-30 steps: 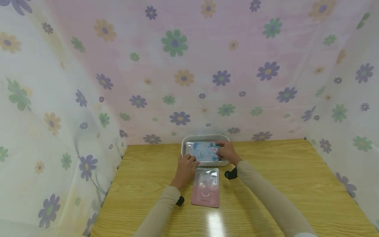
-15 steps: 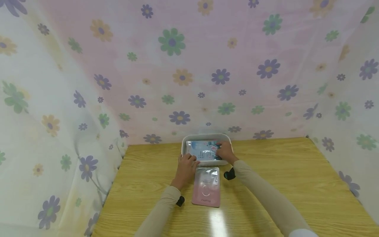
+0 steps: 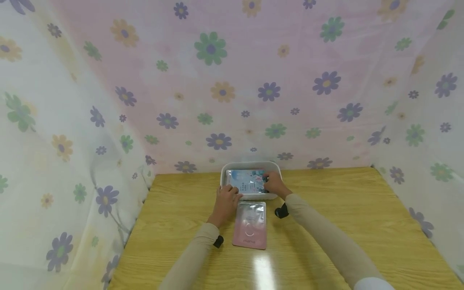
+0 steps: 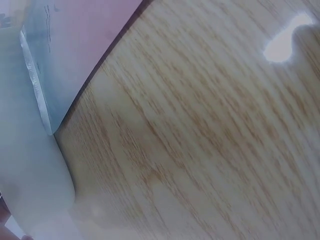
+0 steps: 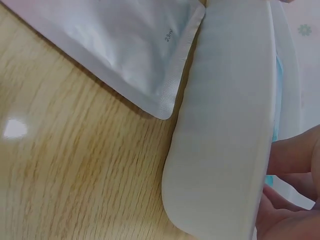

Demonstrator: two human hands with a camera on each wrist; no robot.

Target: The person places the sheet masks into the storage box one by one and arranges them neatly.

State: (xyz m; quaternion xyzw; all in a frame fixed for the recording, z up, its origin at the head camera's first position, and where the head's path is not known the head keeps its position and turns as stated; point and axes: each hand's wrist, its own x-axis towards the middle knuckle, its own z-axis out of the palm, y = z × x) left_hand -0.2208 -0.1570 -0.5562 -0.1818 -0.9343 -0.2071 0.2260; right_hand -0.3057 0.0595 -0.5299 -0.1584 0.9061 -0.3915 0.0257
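A white plastic box (image 3: pixel 259 197) stands at the table's back edge in the head view. Inside it lies a blue sheet-mask sachet (image 3: pixel 246 180) with a flower print. My right hand (image 3: pixel 275 183) reaches over the box's right end and pinches that sachet's right end. The right wrist view shows its thumb and fingers (image 5: pixel 292 155) bent inside the rim, over a sliver of blue. My left hand (image 3: pixel 226 200) holds the front left rim of the box. Just in front lies a pink and silver sachet (image 3: pixel 250 225), flat and untouched.
The wood-grain table (image 3: pixel 326 225) extends to both sides and toward me. A flowered cloth (image 3: pixel 250 80) rises right behind the box and along both sides. Black wrist-camera straps (image 3: pixel 281 211) sit at the wrists.
The blue sachet has shifted slightly and sits lower in the box at its right end, with my right fingers still at it. My left hand keeps its place on the rim.
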